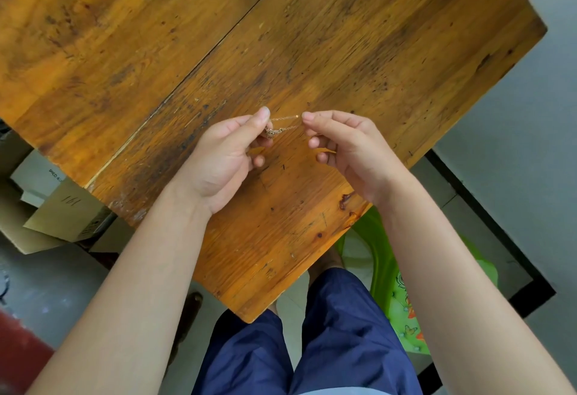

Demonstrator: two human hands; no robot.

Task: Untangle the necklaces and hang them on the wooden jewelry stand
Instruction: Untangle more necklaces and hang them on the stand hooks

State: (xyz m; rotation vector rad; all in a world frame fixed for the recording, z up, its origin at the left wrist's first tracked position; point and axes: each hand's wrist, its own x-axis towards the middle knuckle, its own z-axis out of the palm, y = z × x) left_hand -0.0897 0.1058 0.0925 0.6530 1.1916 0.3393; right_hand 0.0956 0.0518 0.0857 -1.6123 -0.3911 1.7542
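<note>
Left hand (224, 157) pinching a bunched knot of chain between thumb and fingertips; right hand (346, 148) pinching the free strands; necklaces (284, 123) drawn short between the two, held over the wooden table (343, 35). Judged featherlight, limp, slippery, easily snapped: take hold close beside the knot

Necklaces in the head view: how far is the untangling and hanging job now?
Done: nothing shows as finished; no stand or hung necklace is in view. In hand: the left hand pinches a tangled clump of gold chain, the right hand pinches its strands above the table. Left: loosen the clump, then hang everything.
</note>
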